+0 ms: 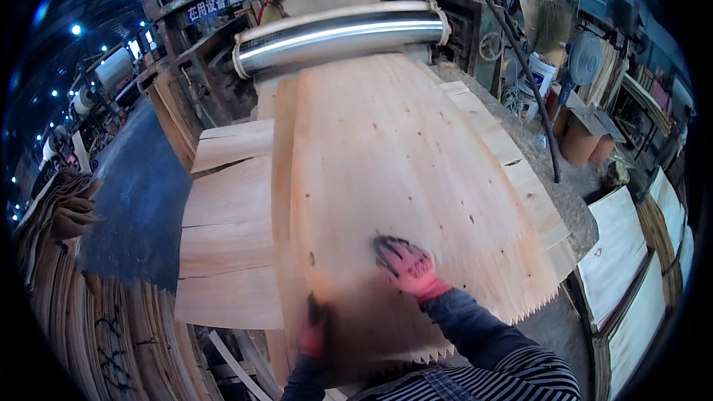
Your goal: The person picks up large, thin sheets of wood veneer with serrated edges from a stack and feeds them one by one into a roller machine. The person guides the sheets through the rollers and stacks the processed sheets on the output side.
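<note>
Pressing right hand (407, 267) flat, fingers spread, on veneer sheet (394, 171) | left hand (313, 330) gripping its edge

Small blue-white ceiling lamps (76, 29) lit the dim far left; glare streaked the shiny steel roller (342, 33); fisheye edges bent and darkened, the near gloved hands blurred.

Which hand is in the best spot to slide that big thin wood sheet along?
Probably the right hand: it lies flat on top of the wood sheet, near its middle. The left hand only pinches the sheet's near left edge.
</note>
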Motion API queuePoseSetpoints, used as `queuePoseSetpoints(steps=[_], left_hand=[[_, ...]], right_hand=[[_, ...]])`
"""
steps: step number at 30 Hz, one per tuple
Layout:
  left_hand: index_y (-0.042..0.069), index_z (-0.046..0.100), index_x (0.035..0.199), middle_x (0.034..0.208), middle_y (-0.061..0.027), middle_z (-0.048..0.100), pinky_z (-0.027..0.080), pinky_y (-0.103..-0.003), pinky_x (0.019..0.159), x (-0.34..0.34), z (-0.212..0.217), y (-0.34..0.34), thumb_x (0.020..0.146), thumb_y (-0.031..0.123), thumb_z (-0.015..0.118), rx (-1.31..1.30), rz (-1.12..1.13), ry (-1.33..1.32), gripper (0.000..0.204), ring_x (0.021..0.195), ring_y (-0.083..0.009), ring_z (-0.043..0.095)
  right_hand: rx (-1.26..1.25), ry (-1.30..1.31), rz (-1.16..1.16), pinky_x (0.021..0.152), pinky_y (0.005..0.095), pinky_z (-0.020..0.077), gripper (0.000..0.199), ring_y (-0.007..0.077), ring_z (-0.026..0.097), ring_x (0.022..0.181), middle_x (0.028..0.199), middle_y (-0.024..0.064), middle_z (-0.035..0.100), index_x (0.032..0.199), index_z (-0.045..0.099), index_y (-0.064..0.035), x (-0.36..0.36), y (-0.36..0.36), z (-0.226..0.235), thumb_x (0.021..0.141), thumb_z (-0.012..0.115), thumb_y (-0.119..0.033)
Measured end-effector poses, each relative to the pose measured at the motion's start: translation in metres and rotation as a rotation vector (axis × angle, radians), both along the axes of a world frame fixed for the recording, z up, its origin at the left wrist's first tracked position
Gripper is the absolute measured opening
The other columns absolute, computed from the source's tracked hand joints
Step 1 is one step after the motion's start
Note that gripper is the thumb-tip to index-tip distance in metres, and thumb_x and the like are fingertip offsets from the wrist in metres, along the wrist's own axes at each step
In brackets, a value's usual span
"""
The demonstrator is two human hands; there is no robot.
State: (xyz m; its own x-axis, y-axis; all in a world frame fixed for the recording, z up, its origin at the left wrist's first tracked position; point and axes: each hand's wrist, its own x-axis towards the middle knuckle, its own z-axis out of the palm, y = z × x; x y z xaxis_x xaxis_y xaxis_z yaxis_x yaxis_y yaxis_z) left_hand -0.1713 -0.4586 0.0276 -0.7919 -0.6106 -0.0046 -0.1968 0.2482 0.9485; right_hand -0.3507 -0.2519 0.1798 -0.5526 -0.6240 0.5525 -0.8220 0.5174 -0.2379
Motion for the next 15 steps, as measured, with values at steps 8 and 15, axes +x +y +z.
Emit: queuePoseSetpoints(steps=[8,15], left_hand=[[0.006,0.029,0.132,0.131,-0.0191,0.036,0.032,-0.034,0.097,-0.009,0.051,0.013,0.086,0.027,0.051,-0.072,-0.138,-0.216,0.056,0.12,-0.028,0.037],[-0.002,0.048,0.116,0.105,-0.0086,0.056,0.043,-0.025,0.082,-0.004,0.052,-0.024,0.081,0.017,0.057,0.363,-0.318,0.059,0.04,0.096,-0.0148,0.052]], right_hand=[[0.216,-0.043,-0.23,0.101,0.0436,0.0233,0.046,0.0316,0.033,0.12,0.126,0.0162,0.04,0.122,0.043,-0.0079,-0.124,-0.032,-0.048,0.081,0.049,-0.029],[0.326,-0.429,0.257,0.104,0.0458,0.0136,0.084,0.0368,0.02,0.127,0.135,0.0211,0.025,0.132,0.026,-0.0052,0.045,0.056,-0.046,0.068,0.065,-0.041]])
